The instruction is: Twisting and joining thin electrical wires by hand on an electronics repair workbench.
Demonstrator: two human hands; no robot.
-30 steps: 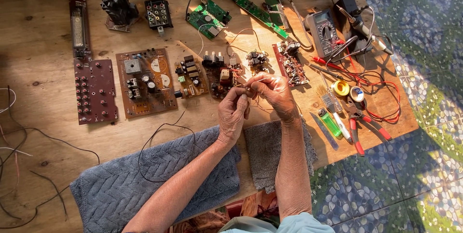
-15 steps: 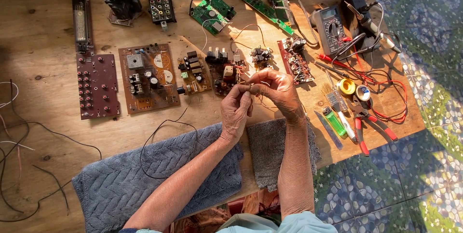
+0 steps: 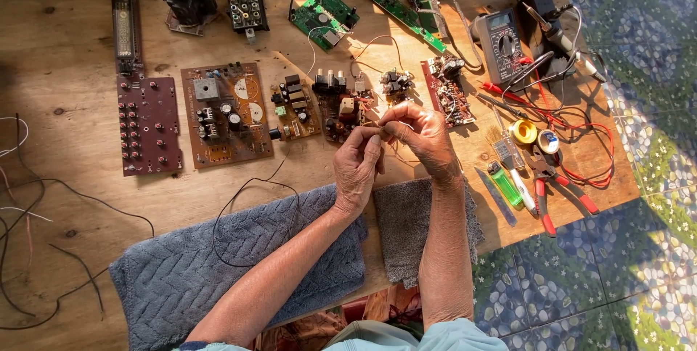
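Single head-worn camera, looking steeply down from above the person's chest, facing forward over the wooden table (image 3: 65, 53), fairly high up, whole tabletop and tiled floor (image 3: 639, 264) in view

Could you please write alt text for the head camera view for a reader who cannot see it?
A person's left hand and right hand meet fingertip to fingertip, pinching a thin wire above a wooden table. Circuit boards, a multimeter, red-handled pliers and blue-grey towels surround them.
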